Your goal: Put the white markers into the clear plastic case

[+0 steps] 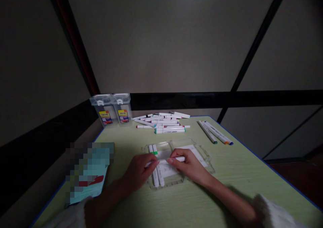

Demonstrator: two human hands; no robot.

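Note:
Between my two hands a white marker (164,161) is held level above a clear plastic case (176,180). My left hand (141,169) is closed on the marker's left end, thumb and fingers pinching it. My right hand (187,163) grips its right part, and the right tip sticks out past the fingers. The case lies open and flat, with white printed paper (195,154) inside. In its left half two white markers (158,175) with green bands lie side by side, partly hidden by my left hand.
A heap of white markers (165,122) lies at the back of the green table (217,201). Several more markers (217,133) lie back right. Two clear lidded boxes (123,111) stand back left. A teal, partly blurred packet (88,174) lies left. Walls border the table.

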